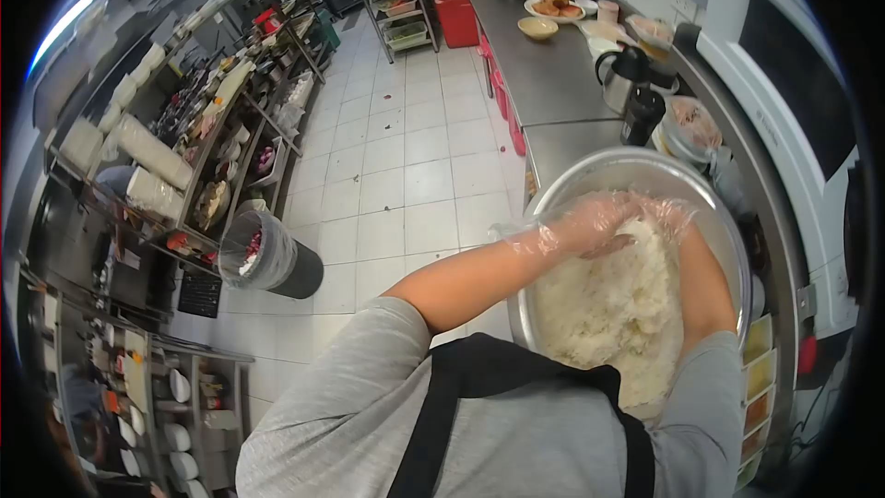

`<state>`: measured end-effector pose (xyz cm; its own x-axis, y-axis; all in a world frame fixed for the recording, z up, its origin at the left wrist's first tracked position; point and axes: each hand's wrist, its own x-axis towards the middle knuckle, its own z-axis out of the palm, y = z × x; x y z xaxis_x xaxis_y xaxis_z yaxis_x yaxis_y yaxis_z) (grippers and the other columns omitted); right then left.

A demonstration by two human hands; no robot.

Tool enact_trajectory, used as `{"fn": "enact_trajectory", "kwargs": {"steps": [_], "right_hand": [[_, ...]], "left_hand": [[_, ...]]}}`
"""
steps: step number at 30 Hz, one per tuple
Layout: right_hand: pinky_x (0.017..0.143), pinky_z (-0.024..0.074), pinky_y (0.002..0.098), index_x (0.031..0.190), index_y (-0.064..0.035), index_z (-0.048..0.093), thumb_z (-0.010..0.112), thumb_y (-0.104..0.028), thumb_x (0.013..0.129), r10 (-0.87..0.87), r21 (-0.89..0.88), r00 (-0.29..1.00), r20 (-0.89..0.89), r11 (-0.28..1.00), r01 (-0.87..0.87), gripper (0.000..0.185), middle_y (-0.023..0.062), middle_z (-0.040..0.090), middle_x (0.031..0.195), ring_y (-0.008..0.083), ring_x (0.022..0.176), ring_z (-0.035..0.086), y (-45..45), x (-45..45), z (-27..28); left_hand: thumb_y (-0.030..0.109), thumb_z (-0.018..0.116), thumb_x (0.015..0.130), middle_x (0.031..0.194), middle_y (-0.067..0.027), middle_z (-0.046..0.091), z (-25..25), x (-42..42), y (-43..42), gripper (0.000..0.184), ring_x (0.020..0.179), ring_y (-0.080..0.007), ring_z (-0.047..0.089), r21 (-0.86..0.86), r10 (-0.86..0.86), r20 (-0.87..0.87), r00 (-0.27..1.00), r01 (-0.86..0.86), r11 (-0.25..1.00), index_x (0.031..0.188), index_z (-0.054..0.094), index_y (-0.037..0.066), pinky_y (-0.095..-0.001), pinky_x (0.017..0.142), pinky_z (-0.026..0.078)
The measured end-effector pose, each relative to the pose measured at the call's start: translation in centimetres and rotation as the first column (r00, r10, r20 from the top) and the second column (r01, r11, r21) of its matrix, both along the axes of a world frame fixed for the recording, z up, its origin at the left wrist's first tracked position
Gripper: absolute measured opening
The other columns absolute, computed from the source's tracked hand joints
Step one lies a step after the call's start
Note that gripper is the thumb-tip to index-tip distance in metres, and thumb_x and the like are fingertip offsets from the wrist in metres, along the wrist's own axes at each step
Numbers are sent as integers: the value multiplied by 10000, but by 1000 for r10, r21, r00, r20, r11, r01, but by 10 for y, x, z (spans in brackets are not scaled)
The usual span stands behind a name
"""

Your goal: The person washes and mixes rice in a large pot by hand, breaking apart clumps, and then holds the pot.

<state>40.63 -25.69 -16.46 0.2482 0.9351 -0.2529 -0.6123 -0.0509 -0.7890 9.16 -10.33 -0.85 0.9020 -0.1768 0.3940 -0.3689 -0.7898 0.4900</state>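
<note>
A big round metal bowl (527, 309) stands on the counter in front of me, holding a heap of white, crumbly food that looks like cooked rice (608, 314). Both my hands wear thin clear plastic gloves and are at the far side of the heap. My left hand (590, 223) reaches in from the left, its fingers curled into the rice. Close beside it, my right hand (666, 214) grips the top of the same heap. Glare on the plastic and the rice hide parts of the right fingers.
Behind the bowl are a black-lidded bottle (643, 115), a steel jug (623, 78) and a plastic tub (693, 124). Farther along the steel counter (544, 83) sit plates of food. A lined bin (300, 267) stands on the tiled floor, near shelves of dishes. Small containers (758, 378) line the bowl's right.
</note>
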Motion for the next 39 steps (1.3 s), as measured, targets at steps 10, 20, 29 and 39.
{"fn": "enact_trajectory", "kwargs": {"steps": [10, 20, 29, 39], "right_hand": [[1040, 362, 324, 1320, -4, 462, 635, -348, 851, 361, -571, 675, 643, 814, 109, 607, 132, 497, 1326, 224, 1251, 444, -7, -165, 188], [970, 418, 369, 1277, -2, 491, 806, -244, 628, 342, -343, 34, 939, 939, 32, 761, 147, 577, 1207, 275, 1132, 552, -6, -306, 188], [958, 411, 355, 1360, -48, 379, 802, -303, 624, 106, -126, 129, 986, 981, 151, 886, 146, 480, 1279, 245, 1152, 486, -37, -279, 129], [964, 385, 334, 1280, 19, 475, 681, -266, 827, -272, 203, 195, 942, 928, 311, 573, 115, 511, 1238, 219, 1149, 479, -38, -239, 189]], "left_hand": [[282, 651, 835, 1152, -195, 564, 0, 0, 10, 405, 1114, -375, 513, -217, 67, 122, 990, -39, 975, 1157, 527, 69, -463, 952, 398], [508, 533, 861, 1286, -157, 523, -12, 8, 12, 626, 1182, -351, 486, 18, 110, -585, 804, -123, 992, 1320, 473, 86, -427, 994, 384], [404, 594, 830, 1193, -110, 566, -25, -16, 3, 520, 1099, -270, 517, -494, -384, -781, 493, -112, 862, 1259, 534, 116, -380, 937, 414], [289, 661, 796, 1089, -58, 613, 19, -24, -11, 424, 1007, -180, 552, -952, -169, -208, 963, -160, 260, 1192, 603, 150, -329, 873, 447]]}}
